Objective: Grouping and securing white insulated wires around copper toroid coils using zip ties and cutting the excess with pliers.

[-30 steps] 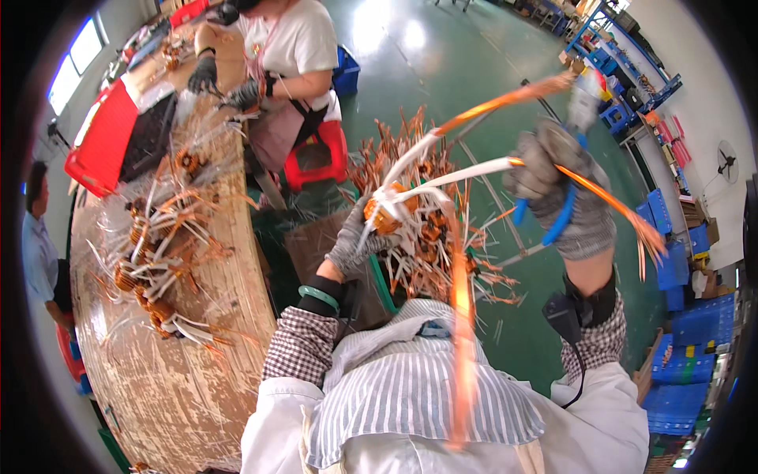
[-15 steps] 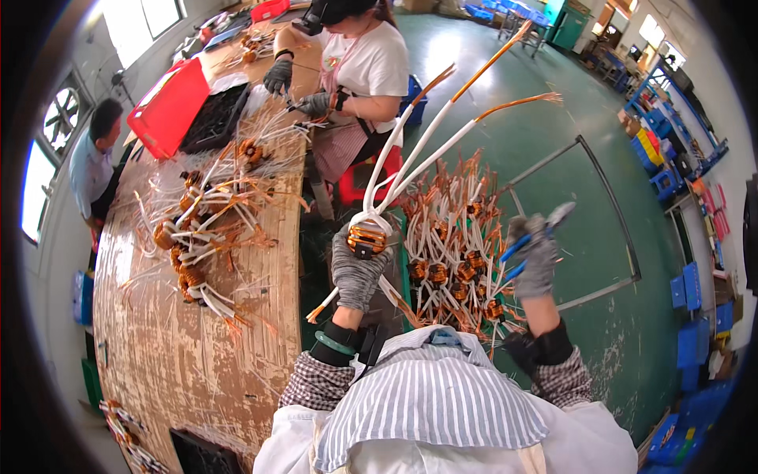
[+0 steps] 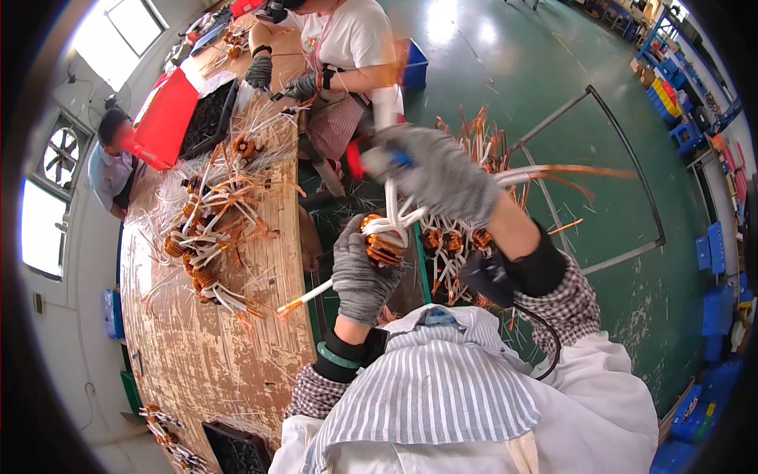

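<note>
My left hand (image 3: 362, 283), in a grey knit glove, grips a copper-wound coil (image 3: 384, 245) with white-sleeved leads. One short lead points down to the left of the hand. Long leads (image 3: 525, 175) with bare copper ends stretch off to the right, beyond my right wrist. Just above the coil is my right hand (image 3: 442, 175), gloved too and smeared by motion. It is closed on blue-handled pliers (image 3: 403, 159), of which only a blue patch shows clearly. White sleeving passes beneath that hand; its contact with the pliers is hidden.
Similar coils (image 3: 452, 241) stand massed below my right arm. More coils (image 3: 193, 237) lie on the worn wooden table (image 3: 237, 355) at left. Across it, a gloved co-worker (image 3: 347, 47) works near a red lid (image 3: 166, 118) and black tray. A metal frame (image 3: 632, 150) rests on the green floor.
My right hand has swung left and up from beside the massed coils to above the held coil. The long leads, upright before, now lean right. My view has shifted slightly.
</note>
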Tool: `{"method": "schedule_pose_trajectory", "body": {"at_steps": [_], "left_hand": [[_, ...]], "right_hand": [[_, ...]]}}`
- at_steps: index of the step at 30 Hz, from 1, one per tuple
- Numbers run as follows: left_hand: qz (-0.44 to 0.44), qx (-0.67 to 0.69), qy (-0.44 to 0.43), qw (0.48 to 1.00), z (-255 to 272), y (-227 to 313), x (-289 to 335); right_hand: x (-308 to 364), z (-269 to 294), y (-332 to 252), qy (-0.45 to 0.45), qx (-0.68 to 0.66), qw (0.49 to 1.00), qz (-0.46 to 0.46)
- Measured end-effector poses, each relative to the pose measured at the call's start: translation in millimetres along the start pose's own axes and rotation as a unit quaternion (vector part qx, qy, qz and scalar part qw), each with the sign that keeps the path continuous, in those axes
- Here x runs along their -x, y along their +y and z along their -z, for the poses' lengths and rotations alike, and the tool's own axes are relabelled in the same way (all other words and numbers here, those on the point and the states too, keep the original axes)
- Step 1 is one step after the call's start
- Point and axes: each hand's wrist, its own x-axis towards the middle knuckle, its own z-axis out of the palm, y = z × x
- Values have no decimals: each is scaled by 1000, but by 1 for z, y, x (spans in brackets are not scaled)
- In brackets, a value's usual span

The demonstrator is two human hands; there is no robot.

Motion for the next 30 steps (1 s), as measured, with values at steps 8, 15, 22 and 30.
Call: {"method": "schedule_pose_trajectory", "body": {"at_steps": [8,15,22,30], "left_hand": [[376,664,-2,646,22,24,-10],[119,339,-25,933,20,39,-12],[268,419,-4,867,19,40,-9],[213,418,-24,883,19,36,-4]], "right_hand": [[29,17,112,154,-722,646,-194],[132,-52,110,232,-788,397,-410],[78,42,80,62,266,954,-124],[59,26,26,-238,399,885,-31]]}}
